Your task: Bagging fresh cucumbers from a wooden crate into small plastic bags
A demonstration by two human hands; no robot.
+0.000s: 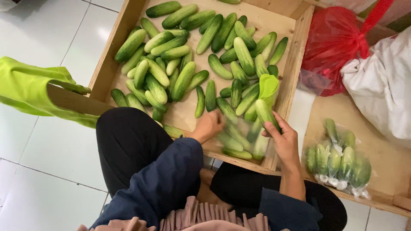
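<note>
A wooden crate (pixel 295 60) in front of me holds many loose green cucumbers (pixel 184 79). My left hand (pixel 208 125) grips the edge of a clear plastic bag (pixel 244 141) that has several cucumbers inside. My right hand (pixel 284 139) holds a single cucumber (pixel 265 112) upright at the bag's other edge. A light green plastic scrap (pixel 269 87) lies among the cucumbers just beyond it.
A filled clear bag of cucumbers (pixel 338 160) lies on a wooden surface (pixel 385 167) to the right. Behind it sit a red plastic bag (pixel 332 42) and a white sack (pixel 381 81). Light green bags (pixel 30 87) lie at left on the white tile floor (pixel 38 149).
</note>
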